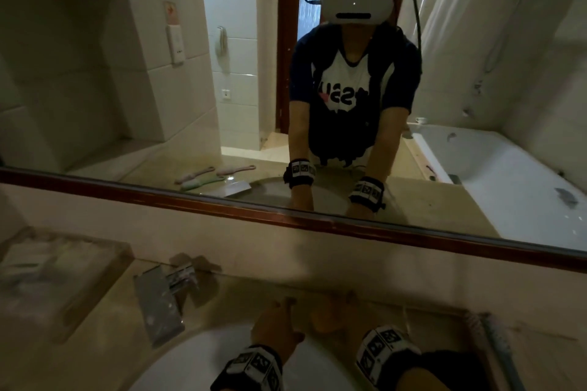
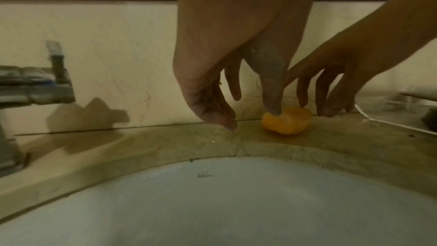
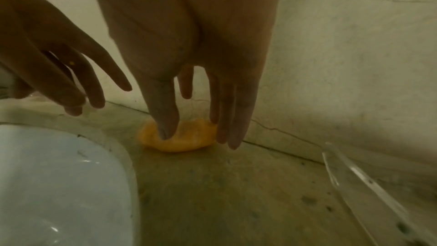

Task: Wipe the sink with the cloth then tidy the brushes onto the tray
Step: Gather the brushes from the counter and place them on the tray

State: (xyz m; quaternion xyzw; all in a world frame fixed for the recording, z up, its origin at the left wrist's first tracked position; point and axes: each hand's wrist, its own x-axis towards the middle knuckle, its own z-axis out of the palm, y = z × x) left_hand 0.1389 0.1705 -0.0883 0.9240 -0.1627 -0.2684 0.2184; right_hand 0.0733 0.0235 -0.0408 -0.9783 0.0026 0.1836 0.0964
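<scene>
The right hand (image 3: 189, 53) reaches down with its fingers nearly straight. The tip of its thumb rests on the near side of the small orange cloth (image 3: 189, 141) and the other fingertips (image 3: 227, 134) stand at the cloth's far right end, so the hand brackets the cloth but has not yet closed around it. I judge this as the start of a pick-up, because the wiping cannot begin until the cloth is in the hand. The left hand (image 2: 236, 35) hangs just to the left, fingers apart and relaxed, holding nothing. In the left wrist view its thumb seems to meet the top of the cloth, but I cannot tell if it really touches. The cloth lies crumpled into a small ball on the stone counter (image 3: 236, 184), behind the white sink (image 2: 236, 203) and close to the wall, probably left there to stay dry and within reach. The chrome faucet (image 2: 35, 89) stands further left. A clear tray (image 3: 354, 175) lies on the counter at the right. Pink and green brushes (image 1: 203, 178) show only in the mirror, lying on the counter to the left of the sink, not yet on the tray.
</scene>
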